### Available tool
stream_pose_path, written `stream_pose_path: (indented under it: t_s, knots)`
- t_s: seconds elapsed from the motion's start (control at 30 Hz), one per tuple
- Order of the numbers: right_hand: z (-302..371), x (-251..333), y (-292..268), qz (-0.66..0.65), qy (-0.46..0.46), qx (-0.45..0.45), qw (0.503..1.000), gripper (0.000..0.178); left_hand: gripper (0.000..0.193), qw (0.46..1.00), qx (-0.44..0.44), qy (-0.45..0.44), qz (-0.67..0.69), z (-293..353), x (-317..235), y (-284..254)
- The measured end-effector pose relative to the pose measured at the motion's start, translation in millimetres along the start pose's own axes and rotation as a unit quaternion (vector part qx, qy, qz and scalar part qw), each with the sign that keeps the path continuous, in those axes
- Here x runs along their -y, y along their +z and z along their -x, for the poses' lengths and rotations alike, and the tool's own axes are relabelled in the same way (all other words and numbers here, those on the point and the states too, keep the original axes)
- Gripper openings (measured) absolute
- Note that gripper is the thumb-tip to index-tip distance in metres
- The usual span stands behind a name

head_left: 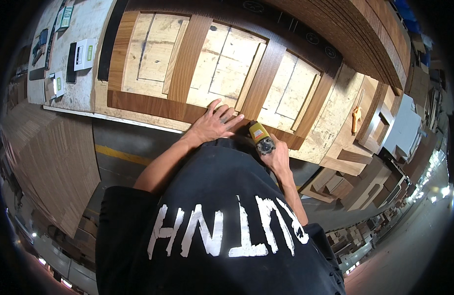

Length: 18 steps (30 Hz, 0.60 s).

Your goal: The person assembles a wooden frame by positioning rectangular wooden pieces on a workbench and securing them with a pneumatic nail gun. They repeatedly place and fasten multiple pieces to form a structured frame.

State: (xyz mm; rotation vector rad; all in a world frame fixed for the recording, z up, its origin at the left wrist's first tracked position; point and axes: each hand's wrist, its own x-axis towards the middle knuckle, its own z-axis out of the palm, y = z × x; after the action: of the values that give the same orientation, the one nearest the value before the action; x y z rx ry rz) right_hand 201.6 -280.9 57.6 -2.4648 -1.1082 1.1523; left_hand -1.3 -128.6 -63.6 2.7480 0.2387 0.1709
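A brown wooden frame (153, 105) with several crosspieces lies on the worktable. Its near rail runs along the table's edge, right in front of my body. My left hand (213, 124) rests on this rail, palm down and fingers spread. Just to the right, my right hand (277, 156) grips a yellow nail gun (258, 132). The tool's nose points down at the near rail beside a crosspiece; whether it touches the wood is hidden. Thin light strips (250, 78) stand along the crosspieces inside the openings.
Tall stacked brown boards (355, 34) rise at the back right. A yellow-orange hand tool (356, 119) lies right of the frame, near smaller wooden frames (379, 120). Small boxes (84, 54) sit on the white surface at left. A large wooden panel stack (50, 157) stands at lower left.
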Motion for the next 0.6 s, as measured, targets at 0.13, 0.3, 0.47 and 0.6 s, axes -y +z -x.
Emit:
stream_pose_path:
  t_s: [0.13, 0.3, 0.47, 0.6]
  knots:
    - [1, -1, 1, 0.03, -0.017, -0.011, 0.999, 0.028, 0.08, 1.0, 0.0, 0.001, -0.003, 0, 0, -1]
    - [-4, -5, 6, 0.009, -0.036, 0.021, 0.999, 0.033, 0.083, 1.0, 0.008, 0.002, 0.009, 2, 0, 2]
    - [-10, 4, 10, -0.004, -0.048, 0.034, 0.998, 0.037, 0.087, 1.0, 0.012, -0.005, 0.028, 3, 0, 0]
    - [-10, -1, 16, -0.006, -0.054, 0.021, 0.998, 0.036, 0.087, 1.0, 0.018, -0.005, 0.025, 5, 0, -2]
